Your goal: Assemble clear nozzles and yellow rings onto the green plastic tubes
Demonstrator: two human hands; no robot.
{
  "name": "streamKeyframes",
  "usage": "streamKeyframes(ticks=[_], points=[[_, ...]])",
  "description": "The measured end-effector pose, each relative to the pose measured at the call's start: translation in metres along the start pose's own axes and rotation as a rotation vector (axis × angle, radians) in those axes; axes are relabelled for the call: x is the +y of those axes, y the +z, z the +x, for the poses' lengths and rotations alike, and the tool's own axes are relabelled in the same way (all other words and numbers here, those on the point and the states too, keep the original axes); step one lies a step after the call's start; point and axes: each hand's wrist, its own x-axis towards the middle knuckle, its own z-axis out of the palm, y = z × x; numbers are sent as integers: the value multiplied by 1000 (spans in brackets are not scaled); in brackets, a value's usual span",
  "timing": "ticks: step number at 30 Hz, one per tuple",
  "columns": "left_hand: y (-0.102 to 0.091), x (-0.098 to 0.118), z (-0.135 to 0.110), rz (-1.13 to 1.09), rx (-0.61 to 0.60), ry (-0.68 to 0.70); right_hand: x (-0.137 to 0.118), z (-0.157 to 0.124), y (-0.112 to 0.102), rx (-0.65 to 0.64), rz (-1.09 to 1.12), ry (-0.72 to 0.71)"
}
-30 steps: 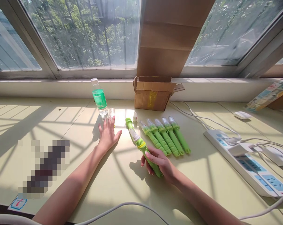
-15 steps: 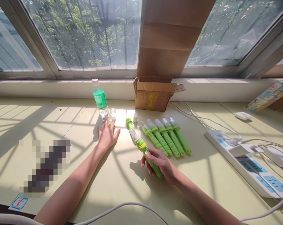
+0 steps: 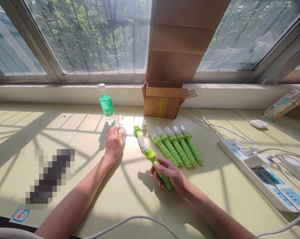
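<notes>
My right hand point(image 3: 170, 171) is wrapped round the handle of a green plastic stick point(image 3: 150, 153), tilted up to the left, with a yellow ring, a threaded collar and a whitish clear tip. My left hand point(image 3: 114, 142) is closed on a clear plastic cap point(image 3: 121, 130) at the table, its fingers partly hiding it. Just behind that stands another clear cap point(image 3: 120, 119). A further green piece point(image 3: 137, 130) lies behind the held stick, which partly covers it. Beside it is a small whitish clear piece point(image 3: 144, 124). To the right, several green sticks with clear caps point(image 3: 176, 144) lie in a row.
A water bottle with a green label point(image 3: 106, 105) stands behind my left hand. An open cardboard box point(image 3: 162, 101) is against the window ledge. At right are a power strip point(image 3: 266, 179) with cables and a white case point(image 3: 258, 123). A cable point(image 3: 137, 217) crosses the front edge.
My left hand has gone from spread fingers over the clear caps to curled fingers gripping one. My right hand and its green stick have stayed nearly still.
</notes>
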Motion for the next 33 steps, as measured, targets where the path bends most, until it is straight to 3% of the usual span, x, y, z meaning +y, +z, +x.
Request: streamKeyframes(ticks=[7,11,18,21,24,29,33], points=[[-2,6,-5,-35,17,71,2,0,-1,-3,-1,-11],[-1,11,-8,-101,7,-5,2,0,0,-12,1,-15],[-13,27,-14,33,-298,-15,3,1,-1,-11,17,-3],[-17,33,-14,-14,-390,-69,5,2,-2,-12,10,-9],[-15,34,-13,-290,-349,-219,7,2,-3,-10,6,-16],[-14,36,-8,-1012,-325,-610,9,2,-4,-10,-6,-22],[-20,42,-6,-1247,-358,-727,9,2,-4,-15,-3,-19]])
